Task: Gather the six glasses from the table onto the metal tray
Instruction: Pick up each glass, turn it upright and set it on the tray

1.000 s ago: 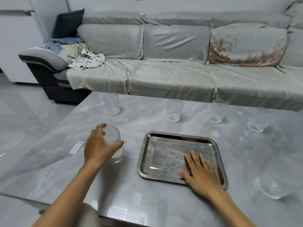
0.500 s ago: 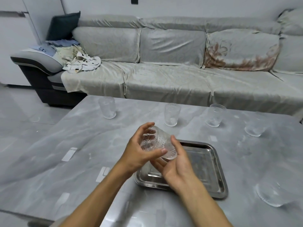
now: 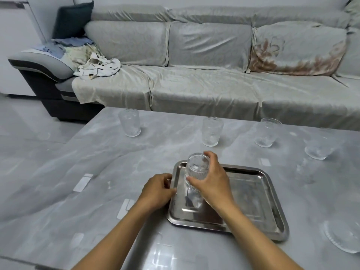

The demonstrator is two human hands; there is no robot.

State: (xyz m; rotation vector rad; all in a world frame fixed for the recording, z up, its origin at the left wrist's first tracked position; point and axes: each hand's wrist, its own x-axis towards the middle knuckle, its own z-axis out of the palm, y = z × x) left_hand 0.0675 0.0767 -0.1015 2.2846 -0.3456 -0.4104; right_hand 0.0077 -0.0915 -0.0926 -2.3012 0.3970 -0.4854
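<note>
My right hand [image 3: 213, 183] grips a ribbed clear glass [image 3: 195, 168] upright over the far left part of the metal tray [image 3: 259, 203]; whether its base touches the tray is unclear. My left hand [image 3: 156, 190] rests on the tray's left rim, fingers curled against it. Several more glasses stand on the grey table [image 3: 97, 172]: one far left [image 3: 130, 122], one at the middle [image 3: 212, 131], one to its right [image 3: 267, 132], one further right [image 3: 318, 147], and one near the right edge [image 3: 343, 237].
A long grey sofa [image 3: 194, 82] runs along the table's far side, with crumpled cloths [image 3: 96, 66] on its left end. Small white stickers [image 3: 83, 182] lie on the table to the left of the tray. Tiled floor lies to the left.
The glass went from both hands above the tray's near left corner into my right hand alone, upright over the tray. My left hand let go and dropped to the tray's left rim.
</note>
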